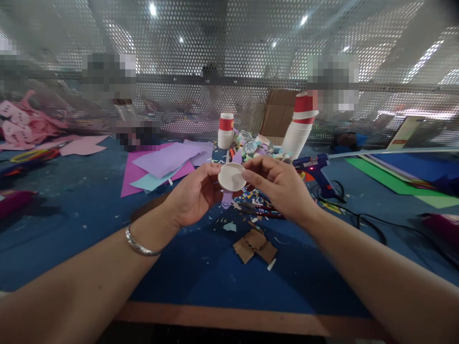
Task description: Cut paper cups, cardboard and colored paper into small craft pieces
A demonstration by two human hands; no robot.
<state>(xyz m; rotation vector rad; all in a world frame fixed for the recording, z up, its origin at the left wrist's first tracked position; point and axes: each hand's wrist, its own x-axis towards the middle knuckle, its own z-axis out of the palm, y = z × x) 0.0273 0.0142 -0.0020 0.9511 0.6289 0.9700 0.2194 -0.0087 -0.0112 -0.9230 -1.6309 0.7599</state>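
Observation:
Between both hands, above the middle of the table, is a shallow white round paper cup piece (231, 177), its pale flat side facing me. A purple paper shape with a drawn smiling face (226, 200) shows just below its rim; whether it is attached I cannot tell. My left hand (193, 193) is closed on the cup piece's left edge, fingers partly behind it. My right hand (281, 186) pinches the right edge between thumb and fingers. Below lie brown cardboard squares (255, 243) and a light blue paper scrap (230, 227).
A blue glue gun (315, 167) with a black cable stands right of my right hand. Stacked paper cups (298, 131) lean behind it; a shorter cup stack (225, 131) stands back centre. Purple paper sheets (167, 160) lie left, green sheets (380, 177) right. Scraps litter the centre.

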